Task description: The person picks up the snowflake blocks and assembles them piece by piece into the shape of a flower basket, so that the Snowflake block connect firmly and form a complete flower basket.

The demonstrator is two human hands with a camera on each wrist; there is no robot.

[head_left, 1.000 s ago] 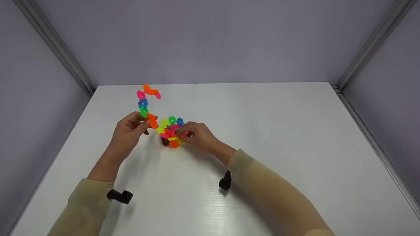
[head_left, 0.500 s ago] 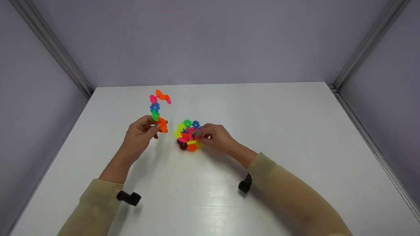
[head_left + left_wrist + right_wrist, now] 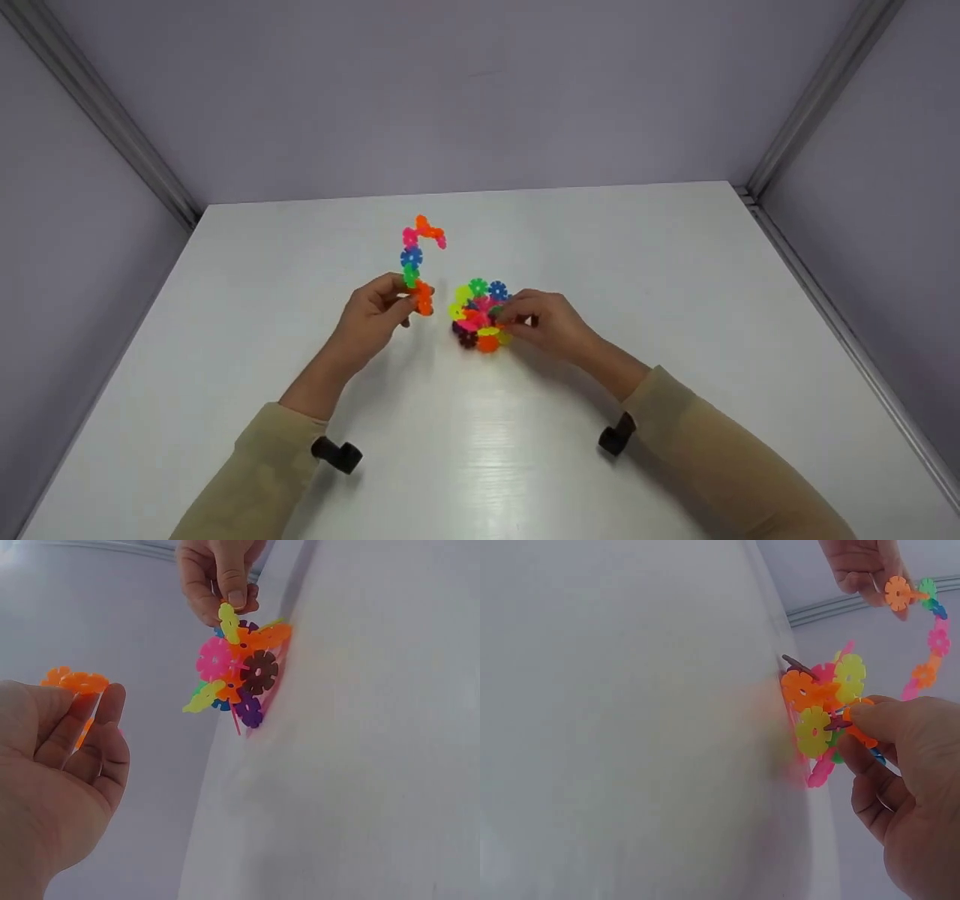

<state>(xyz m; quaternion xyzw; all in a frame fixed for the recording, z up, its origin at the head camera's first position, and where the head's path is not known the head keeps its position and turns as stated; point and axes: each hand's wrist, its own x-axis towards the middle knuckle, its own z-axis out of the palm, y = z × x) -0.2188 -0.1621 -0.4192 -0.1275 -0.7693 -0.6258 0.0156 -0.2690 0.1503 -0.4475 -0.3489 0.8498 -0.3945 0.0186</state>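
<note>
Between thumb and fingers, my left hand (image 3: 373,319) pinches the lower, orange end of a curved chain of flower-shaped interlocking discs (image 3: 411,257). The chain rises through green, blue and pink to a bent orange and pink tip. My right hand (image 3: 553,326) pinches the right side of a multicoloured cluster of the same discs (image 3: 472,324). An orange disc (image 3: 864,736) lies under the right thumb in the right wrist view. From the left wrist view, the cluster (image 3: 217,660) sits low against the tabletop. A gap separates chain and cluster.
A white table (image 3: 675,285) spreads beneath both hands. Pale wall panels (image 3: 480,97) enclose its back and sides, with metal rails at the corners. Small black devices (image 3: 616,435) are strapped at both sleeve cuffs.
Both hands have moved to the right across the table, the left carrying the chain and the right bringing the cluster along. Each keeps its grip.
</note>
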